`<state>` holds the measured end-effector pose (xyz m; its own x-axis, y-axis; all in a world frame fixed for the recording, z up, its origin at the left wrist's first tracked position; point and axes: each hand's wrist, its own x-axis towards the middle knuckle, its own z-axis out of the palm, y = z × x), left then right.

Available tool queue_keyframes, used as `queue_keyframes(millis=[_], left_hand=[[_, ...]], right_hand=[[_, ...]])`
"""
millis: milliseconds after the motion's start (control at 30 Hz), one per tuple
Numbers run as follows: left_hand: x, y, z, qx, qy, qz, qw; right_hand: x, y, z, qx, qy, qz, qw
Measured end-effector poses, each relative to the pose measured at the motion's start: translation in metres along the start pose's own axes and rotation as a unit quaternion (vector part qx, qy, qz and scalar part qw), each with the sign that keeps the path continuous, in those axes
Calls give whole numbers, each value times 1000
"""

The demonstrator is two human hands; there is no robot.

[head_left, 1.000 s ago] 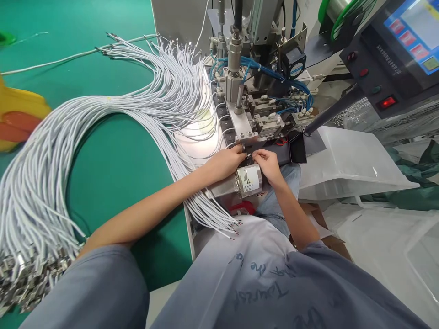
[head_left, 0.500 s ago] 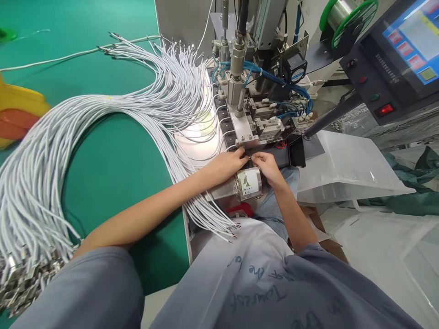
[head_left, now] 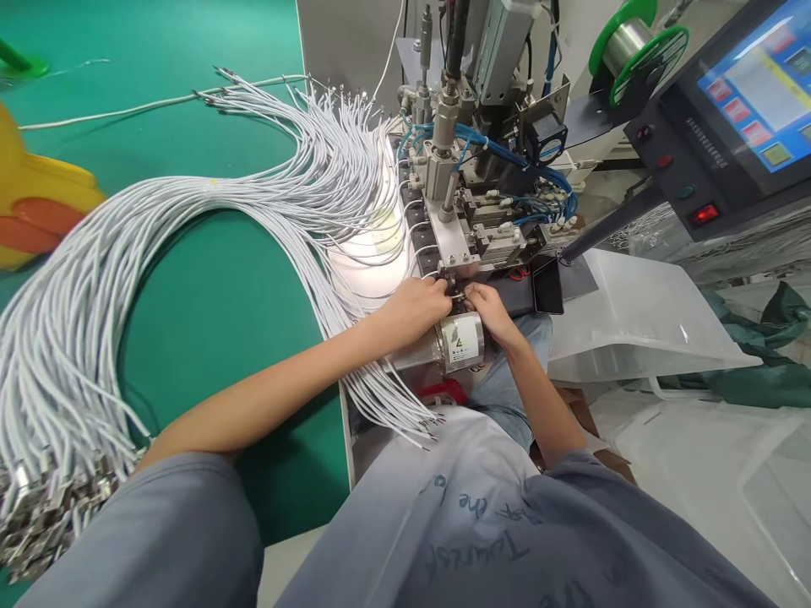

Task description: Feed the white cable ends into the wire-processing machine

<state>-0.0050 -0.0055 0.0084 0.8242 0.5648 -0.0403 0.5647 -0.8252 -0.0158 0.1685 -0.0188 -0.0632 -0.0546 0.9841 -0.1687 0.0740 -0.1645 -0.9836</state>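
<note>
My left hand (head_left: 423,304) reaches in from the left at the front of the machine (head_left: 449,211), its fingers closed on the end of a white cable (head_left: 457,296). Opposite it, my right hand (head_left: 491,308) has thumb and fingertips pinched at the tip of that cable; what lies between them is too small to make out. Just below both hands sits a metal cylinder (head_left: 462,340) with a white label. Behind my left hand, several white cables (head_left: 415,228) run into the black slotted edge of the machine.
A large bundle of white cables (head_left: 215,190) curves over the green mat (head_left: 190,287), with metal connectors (head_left: 57,507) at lower left. A control screen (head_left: 753,93) and a green wire spool (head_left: 634,46) stand at upper right. A black tray (head_left: 547,285) and plastic bins (head_left: 652,312) are at right.
My hands stay at the same spot, with the fingertips slightly further apart and more of the cable end showing. The whole view has shifted a little.
</note>
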Motion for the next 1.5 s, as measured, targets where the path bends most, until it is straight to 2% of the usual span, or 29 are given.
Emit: queue_keyframes(millis=[100,200,267,333,367,467,567,633,700,767,867,967,1033,1167,1233,1367,1500], left_hand=[[-4,1,-10,-5,-37,-37,999],[-6,0,-14,-12,-49,-54,997],[-6,0,-14,-7,-51,-70,996],[-6,-1,-11,6,-48,-105,993],[-5,-1,-10,14,-45,-123,991],[-3,-2,-6,24,-33,-159,986],[-2,1,-5,17,-23,-153,988],[-2,7,-6,-4,-6,-134,991],[-3,16,-9,-57,14,-103,993],[-6,25,-12,-155,34,-52,986],[-9,35,-15,-335,73,32,939],[-10,36,-16,-441,111,36,890],[-9,33,-15,-464,125,27,877],[-7,28,-14,-475,143,65,866],[-7,27,-14,-474,156,59,865],[-8,30,-16,-486,182,38,854],[-9,34,-17,-478,226,8,849]], right_hand=[[4,3,-4,-46,8,-32,998],[-3,-3,-11,-90,96,-42,990],[-22,-11,-10,-101,170,-66,978],[-51,-21,0,-113,198,-99,969],[-66,-25,8,-129,181,-106,969],[-103,-30,40,-201,1,-91,975],[-117,-24,68,-227,-123,-45,965],[-116,-19,75,-231,-157,-26,960],[-114,-20,71,-241,-133,-29,961],[-113,-27,58,-254,-85,-37,963],[-111,-45,30,-233,-23,-41,971],[-105,-59,5,-143,61,-60,986],[-100,-62,-4,-75,91,-73,990],[-91,-54,-9,20,82,-81,993],[-89,-50,-7,44,84,-88,992],[-88,-49,-1,30,107,-124,986],[-84,-55,6,-18,191,-171,966]])
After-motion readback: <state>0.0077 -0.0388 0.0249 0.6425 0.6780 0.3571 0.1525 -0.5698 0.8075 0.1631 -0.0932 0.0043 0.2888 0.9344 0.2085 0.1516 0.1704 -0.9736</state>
